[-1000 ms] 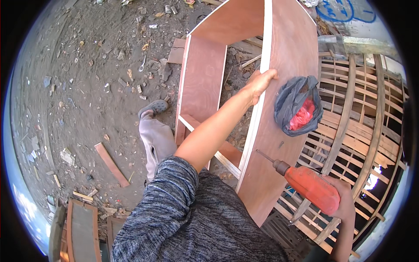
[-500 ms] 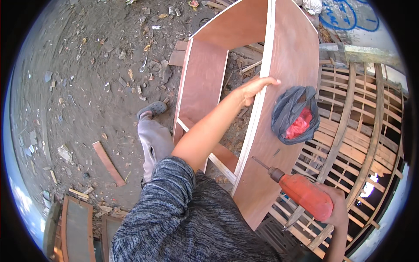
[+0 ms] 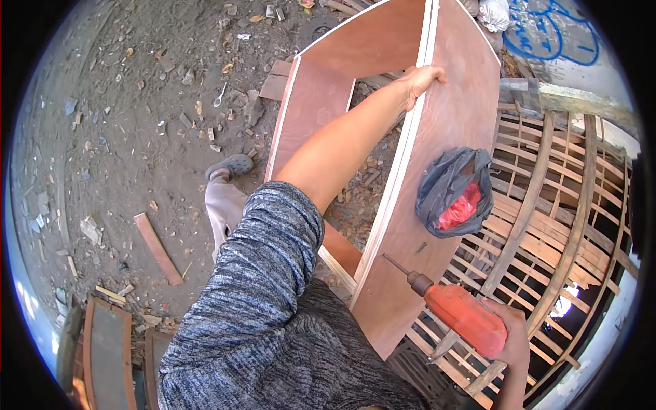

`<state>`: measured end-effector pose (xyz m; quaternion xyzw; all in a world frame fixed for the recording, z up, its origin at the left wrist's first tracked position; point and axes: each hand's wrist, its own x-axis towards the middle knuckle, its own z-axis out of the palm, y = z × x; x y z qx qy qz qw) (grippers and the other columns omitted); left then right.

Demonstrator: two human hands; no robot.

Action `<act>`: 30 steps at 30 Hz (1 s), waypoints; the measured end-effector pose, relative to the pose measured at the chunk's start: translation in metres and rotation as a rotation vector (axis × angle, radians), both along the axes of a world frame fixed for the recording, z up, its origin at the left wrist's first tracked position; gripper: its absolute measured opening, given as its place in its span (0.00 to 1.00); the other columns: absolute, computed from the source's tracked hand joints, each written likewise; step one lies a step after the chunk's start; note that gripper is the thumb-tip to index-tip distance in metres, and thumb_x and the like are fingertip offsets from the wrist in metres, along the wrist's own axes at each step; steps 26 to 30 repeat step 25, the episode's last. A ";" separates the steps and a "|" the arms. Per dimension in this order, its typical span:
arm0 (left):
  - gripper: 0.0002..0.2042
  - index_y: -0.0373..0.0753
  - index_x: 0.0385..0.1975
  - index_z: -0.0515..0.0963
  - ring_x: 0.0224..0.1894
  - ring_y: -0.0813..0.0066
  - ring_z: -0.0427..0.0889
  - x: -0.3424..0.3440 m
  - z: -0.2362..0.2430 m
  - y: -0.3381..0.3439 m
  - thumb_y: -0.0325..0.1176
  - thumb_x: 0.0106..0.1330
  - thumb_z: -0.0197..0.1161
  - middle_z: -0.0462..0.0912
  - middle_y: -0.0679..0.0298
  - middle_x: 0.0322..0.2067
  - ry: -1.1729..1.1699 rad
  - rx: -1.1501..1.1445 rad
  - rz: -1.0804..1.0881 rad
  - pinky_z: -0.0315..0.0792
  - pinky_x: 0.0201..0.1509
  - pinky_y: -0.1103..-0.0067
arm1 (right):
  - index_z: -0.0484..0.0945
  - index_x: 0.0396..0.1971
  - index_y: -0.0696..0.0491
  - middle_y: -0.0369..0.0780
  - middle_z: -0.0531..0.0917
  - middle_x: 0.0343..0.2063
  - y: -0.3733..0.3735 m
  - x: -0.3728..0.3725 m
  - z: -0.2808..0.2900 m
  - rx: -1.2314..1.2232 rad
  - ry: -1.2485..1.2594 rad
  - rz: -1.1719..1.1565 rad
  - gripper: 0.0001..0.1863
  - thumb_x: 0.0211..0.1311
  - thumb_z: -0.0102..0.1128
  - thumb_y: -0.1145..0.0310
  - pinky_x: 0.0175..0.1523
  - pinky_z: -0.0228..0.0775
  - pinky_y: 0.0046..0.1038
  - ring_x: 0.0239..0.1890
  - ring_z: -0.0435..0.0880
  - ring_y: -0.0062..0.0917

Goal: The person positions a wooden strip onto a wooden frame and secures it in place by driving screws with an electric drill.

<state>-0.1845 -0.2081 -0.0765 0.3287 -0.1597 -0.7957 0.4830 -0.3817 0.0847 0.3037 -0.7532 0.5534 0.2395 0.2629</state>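
A wooden cabinet frame [image 3: 451, 89] with white-edged, reddish-brown plywood panels stands before me. My left hand [image 3: 421, 83] is closed over the upper edge of its near panel, thumb side on top. In my right hand [image 3: 507, 326] is an orange-red power drill [image 3: 466, 320], gripped at its rear. The drill's long thin bit points left, its tip at the panel's surface near the white edge; whether it touches I cannot tell. On that panel sits a dark plastic bag [image 3: 437, 184] with a red plastic bag [image 3: 459, 208] inside. A small dark screw-like piece [image 3: 421, 247] lies near it.
Slatted bamboo or wooden lattice [image 3: 540, 225] lies to the right, beside a painted wall [image 3: 553, 34]. Dirt ground with scattered debris spreads left, with a loose wooden strip [image 3: 158, 247] on it. My foot in a grey clog [image 3: 232, 165] is by the cabinet. Framed panels [image 3: 109, 355] stand lower left.
My left hand has slid farther along the panel's edge, away from me. The drill has shifted left and slightly nearer, bringing its bit tip closer to the white edge.
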 end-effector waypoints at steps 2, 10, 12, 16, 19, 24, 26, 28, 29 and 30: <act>0.38 0.37 0.62 0.76 0.74 0.53 0.61 0.004 0.005 0.002 0.44 0.46 0.68 0.66 0.44 0.71 0.012 0.024 -0.017 0.50 0.77 0.63 | 0.83 0.52 0.59 0.49 0.89 0.37 -0.001 0.000 -0.002 -0.013 -0.010 0.011 0.38 0.35 0.80 0.58 0.45 0.81 0.34 0.35 0.91 0.41; 0.33 0.35 0.57 0.77 0.63 0.55 0.76 0.008 0.003 0.002 0.43 0.47 0.68 0.77 0.47 0.61 0.115 0.051 -0.035 0.65 0.69 0.61 | 0.83 0.52 0.59 0.50 0.89 0.38 0.001 -0.004 0.001 -0.014 -0.010 -0.001 0.39 0.34 0.81 0.58 0.45 0.81 0.34 0.37 0.91 0.41; 0.30 0.35 0.54 0.78 0.58 0.57 0.80 0.005 0.003 0.006 0.41 0.48 0.68 0.80 0.49 0.55 0.133 0.048 -0.019 0.70 0.64 0.62 | 0.83 0.53 0.59 0.50 0.89 0.38 0.003 -0.003 0.002 -0.012 -0.007 -0.009 0.40 0.34 0.81 0.58 0.46 0.81 0.34 0.37 0.91 0.42; 0.24 0.37 0.48 0.79 0.45 0.61 0.86 0.003 -0.007 0.006 0.39 0.51 0.69 0.85 0.53 0.42 0.237 -0.001 0.007 0.81 0.51 0.63 | 0.83 0.53 0.59 0.50 0.89 0.39 0.005 0.002 0.001 0.006 -0.002 -0.026 0.40 0.33 0.81 0.58 0.48 0.81 0.35 0.39 0.91 0.42; 0.23 0.36 0.45 0.80 0.39 0.61 0.88 0.002 -0.009 0.012 0.44 0.54 0.73 0.86 0.54 0.37 0.286 0.002 -0.080 0.84 0.47 0.63 | 0.82 0.53 0.59 0.50 0.89 0.40 0.007 -0.003 0.003 0.000 0.027 0.009 0.39 0.36 0.80 0.59 0.50 0.80 0.35 0.40 0.90 0.43; 0.40 0.30 0.66 0.70 0.58 0.62 0.82 -0.014 -0.023 0.081 0.44 0.57 0.77 0.81 0.50 0.57 0.247 -0.118 -0.057 0.77 0.63 0.64 | 0.82 0.55 0.58 0.51 0.89 0.42 -0.005 0.015 0.001 0.061 0.017 -0.045 0.38 0.39 0.79 0.59 0.52 0.79 0.36 0.41 0.91 0.42; 0.38 0.31 0.66 0.70 0.59 0.60 0.82 -0.014 -0.013 0.097 0.43 0.57 0.77 0.80 0.50 0.59 0.297 -0.142 -0.033 0.78 0.62 0.63 | 0.81 0.56 0.57 0.51 0.89 0.43 -0.001 0.005 0.000 0.034 0.001 -0.016 0.39 0.40 0.80 0.57 0.54 0.79 0.37 0.42 0.91 0.40; 0.38 0.31 0.66 0.70 0.59 0.60 0.82 -0.014 -0.013 0.097 0.43 0.57 0.77 0.80 0.50 0.59 0.297 -0.142 -0.033 0.78 0.62 0.63 | 0.81 0.56 0.57 0.51 0.89 0.43 -0.001 0.005 0.000 0.034 0.001 -0.016 0.39 0.40 0.80 0.57 0.54 0.79 0.37 0.42 0.91 0.40; 0.38 0.31 0.66 0.70 0.59 0.60 0.82 -0.014 -0.013 0.097 0.43 0.57 0.77 0.80 0.50 0.59 0.297 -0.142 -0.033 0.78 0.62 0.63 | 0.81 0.56 0.57 0.51 0.89 0.43 -0.001 0.005 0.000 0.034 0.001 -0.016 0.39 0.40 0.80 0.57 0.54 0.79 0.37 0.42 0.91 0.40; 0.38 0.31 0.66 0.70 0.59 0.60 0.82 -0.014 -0.013 0.097 0.43 0.57 0.77 0.80 0.50 0.59 0.297 -0.142 -0.033 0.78 0.62 0.63 | 0.81 0.56 0.57 0.51 0.89 0.43 -0.001 0.005 0.000 0.034 0.001 -0.016 0.39 0.40 0.80 0.57 0.54 0.79 0.37 0.42 0.91 0.40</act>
